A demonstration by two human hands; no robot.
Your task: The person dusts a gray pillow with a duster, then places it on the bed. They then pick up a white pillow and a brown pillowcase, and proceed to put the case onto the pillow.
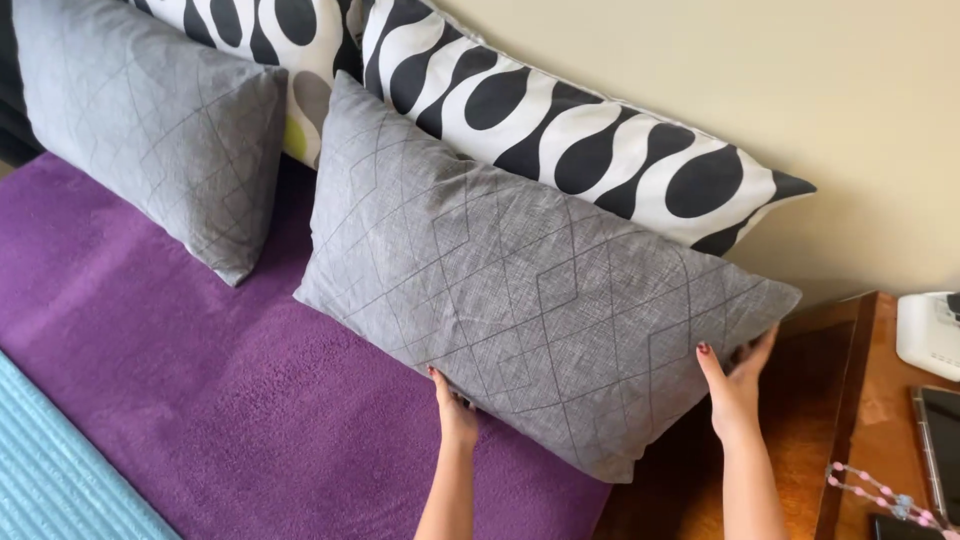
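Hands, left (pixel 455 405), right (pixel 735 385), on one of two grey pillows (pixel 530 290)

single head view from above, close, angled down toward the bed (pixel 200 400) and probably its wall-side end

The near pillow (pixel 540 300) is sitting on the bed (pixel 200 400), leaning back on a big pillow (pixel 600 140) by the wall (pixel 800 100). Another small pillow (pixel 160 130) is sitting to its left. The left hand (pixel 455 405) is touching its bottom edge, the right hand (pixel 738 385) its right corner. A counter (pixel 880 420) is standing to the right of the bed.
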